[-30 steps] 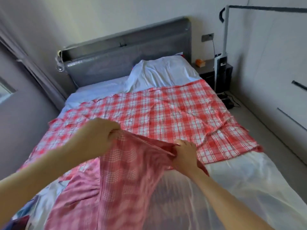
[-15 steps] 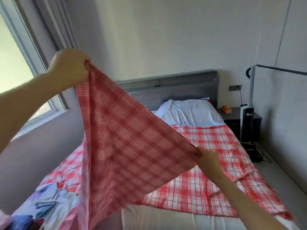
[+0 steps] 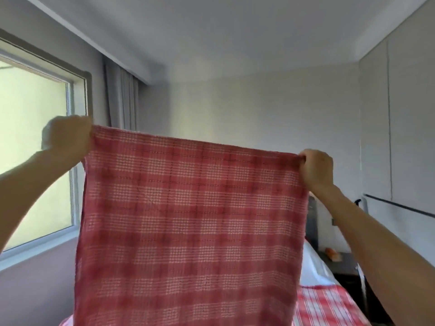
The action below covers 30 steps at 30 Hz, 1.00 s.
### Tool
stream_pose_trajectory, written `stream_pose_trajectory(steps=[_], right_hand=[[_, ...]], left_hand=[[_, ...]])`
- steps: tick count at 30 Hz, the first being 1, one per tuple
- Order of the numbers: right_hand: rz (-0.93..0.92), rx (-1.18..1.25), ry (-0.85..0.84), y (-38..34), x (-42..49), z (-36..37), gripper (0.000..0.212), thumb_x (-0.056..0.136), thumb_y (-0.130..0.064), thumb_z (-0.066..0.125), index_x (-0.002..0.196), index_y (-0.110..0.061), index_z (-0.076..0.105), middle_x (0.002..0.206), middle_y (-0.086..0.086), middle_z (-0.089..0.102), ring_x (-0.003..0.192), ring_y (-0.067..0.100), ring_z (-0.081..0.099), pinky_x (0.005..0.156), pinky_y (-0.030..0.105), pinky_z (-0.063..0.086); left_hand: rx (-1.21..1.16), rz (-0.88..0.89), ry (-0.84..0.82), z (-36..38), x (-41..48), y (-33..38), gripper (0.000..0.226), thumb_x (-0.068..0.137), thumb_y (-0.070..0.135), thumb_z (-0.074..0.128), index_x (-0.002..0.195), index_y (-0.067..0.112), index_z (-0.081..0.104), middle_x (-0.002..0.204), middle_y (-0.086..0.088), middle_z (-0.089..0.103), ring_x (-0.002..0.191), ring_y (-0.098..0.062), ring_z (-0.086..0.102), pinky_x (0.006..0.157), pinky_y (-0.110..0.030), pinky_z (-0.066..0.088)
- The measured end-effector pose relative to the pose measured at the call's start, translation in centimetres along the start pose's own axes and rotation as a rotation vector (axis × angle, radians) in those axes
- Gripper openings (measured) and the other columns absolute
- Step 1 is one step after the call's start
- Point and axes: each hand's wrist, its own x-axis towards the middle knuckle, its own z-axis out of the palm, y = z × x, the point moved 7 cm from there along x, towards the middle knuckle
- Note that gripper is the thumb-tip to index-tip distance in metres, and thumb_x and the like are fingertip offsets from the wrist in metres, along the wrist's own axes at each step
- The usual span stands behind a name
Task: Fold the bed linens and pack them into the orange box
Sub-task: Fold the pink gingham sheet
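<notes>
Left hand (image 3: 68, 135) fisted round the top left corner of the red checked linen (image 3: 193, 227), blurred. Right hand (image 3: 316, 168) pinched the top right corner, fingers curled over the edge. Both arms were raised, and the top edge was stretched taut between them, left corner higher than the right. The linen hung flat in the air in front of the camera, its lower part running out of the bottom of the view. It hid most of the bed. Behind it at lower right, a brighter red plaid sheet (image 3: 327, 304) lay on the bed, with a white pillow (image 3: 313, 267) at the head end and a strip of dark headboard (image 3: 313, 222) above. Just past the bed's right edge stood a dark nightstand (image 3: 344, 267) with a small orange object (image 3: 333, 254) on top. Window (image 3: 35, 149) far left, grey curtain (image 3: 121, 100) in the corner, pale wardrobe panels (image 3: 412, 114) right.
</notes>
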Motion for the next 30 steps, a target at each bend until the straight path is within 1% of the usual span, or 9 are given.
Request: stream_pose_trajectory(steps=[5, 9, 13, 15, 19, 23, 26, 28, 30], right_hand=[[0.053, -0.15, 0.129, -4.6, 6.0, -1.9, 0.025, 0.091, -0.024, 0.054, 0.079, -0.007, 0.068, 0.079, 0.011, 0.067, 0.078, 0.033, 0.06, 0.063, 0.03, 0.037], [0.178, 0.185, -0.018, -5.4, 8.4, -1.2, 0.017, 0.084, -0.025, 0.069, 0.082, -0.008, 0.07, 0.07, 0.007, 0.062, 0.063, 0.023, 0.057, 0.059, 0.027, 0.039], [0.365, 0.364, -0.144, -4.8, 8.9, 0.3, 0.02, 0.08, -0.011, 0.074, 0.069, -0.005, 0.059, 0.059, 0.009, 0.051, 0.034, 0.009, 0.046, 0.035, 0.016, 0.033], [0.431, 0.402, -0.168, -4.4, 9.9, 0.9, 0.018, 0.08, -0.011, 0.073, 0.071, -0.007, 0.059, 0.06, 0.008, 0.053, 0.031, 0.003, 0.044, 0.031, 0.011, 0.031], [0.534, 0.515, -0.221, -3.2, 12.3, 4.4, 0.011, 0.086, -0.006, 0.065, 0.079, -0.005, 0.057, 0.046, 0.0, 0.063, 0.034, 0.003, 0.056, 0.034, 0.013, 0.044], [0.693, 0.476, -0.314, 2.6, 9.4, 15.8, 0.019, 0.095, 0.0, 0.051, 0.077, -0.005, 0.047, 0.057, 0.012, 0.061, 0.033, 0.013, 0.058, 0.032, 0.025, 0.048], [0.849, 0.294, -0.358, 8.7, 3.1, 23.9, 0.016, 0.095, -0.002, 0.05, 0.079, 0.001, 0.051, 0.07, 0.018, 0.059, 0.047, 0.025, 0.063, 0.041, 0.031, 0.054], [0.843, 0.249, -0.294, 10.8, 2.4, 26.9, 0.015, 0.093, -0.003, 0.052, 0.082, 0.007, 0.057, 0.075, 0.021, 0.063, 0.06, 0.03, 0.065, 0.052, 0.038, 0.058], [0.66, 0.214, -0.092, 10.6, 6.7, 27.1, 0.017, 0.092, -0.009, 0.053, 0.087, 0.006, 0.059, 0.085, 0.017, 0.064, 0.075, 0.028, 0.062, 0.067, 0.036, 0.054]], left_hand=[[-0.011, -0.133, -0.071, 5.7, 0.6, -4.9, 0.022, 0.09, 0.024, 0.055, 0.076, 0.007, 0.06, 0.062, -0.005, 0.05, 0.065, -0.029, 0.055, 0.053, -0.028, 0.034], [-0.384, -0.295, -0.252, 9.8, 1.5, -6.7, 0.014, 0.087, 0.015, 0.06, 0.08, 0.005, 0.067, 0.077, -0.014, 0.064, 0.074, -0.03, 0.055, 0.063, -0.029, 0.039], [-0.82, -0.376, -0.437, 14.3, 2.3, -6.9, 0.006, 0.083, -0.002, 0.064, 0.087, -0.006, 0.066, 0.055, -0.013, 0.056, 0.041, -0.016, 0.048, 0.034, -0.014, 0.032], [-1.012, -0.439, -0.488, 16.3, 3.8, -6.9, 0.009, 0.087, -0.006, 0.058, 0.094, -0.009, 0.06, 0.059, -0.016, 0.056, 0.027, -0.008, 0.044, 0.026, -0.01, 0.023], [-1.289, -0.551, -0.562, 19.8, 6.6, -5.1, 0.006, 0.091, -0.003, 0.051, 0.088, -0.006, 0.055, 0.087, -0.021, 0.059, 0.057, -0.021, 0.063, 0.029, -0.016, 0.043], [-1.11, -0.532, -0.59, 28.3, 5.2, -0.9, 0.015, 0.089, -0.007, 0.054, 0.075, 0.0, 0.052, 0.075, -0.013, 0.054, 0.048, -0.019, 0.061, 0.034, -0.015, 0.045], [-0.816, -0.499, -0.649, 36.6, 1.4, 1.9, 0.013, 0.076, -0.001, 0.068, 0.067, -0.004, 0.06, 0.07, -0.02, 0.065, 0.064, -0.031, 0.064, 0.053, -0.029, 0.055], [-0.754, -0.499, -0.521, 38.7, 1.2, 3.5, 0.009, 0.073, 0.001, 0.068, 0.07, -0.006, 0.063, 0.077, -0.023, 0.068, 0.072, -0.033, 0.062, 0.066, -0.035, 0.052], [-0.834, -0.532, -0.267, 38.3, 4.3, 4.6, 0.011, 0.083, 0.002, 0.058, 0.083, -0.006, 0.065, 0.088, -0.025, 0.066, 0.084, -0.037, 0.06, 0.075, -0.039, 0.047]])
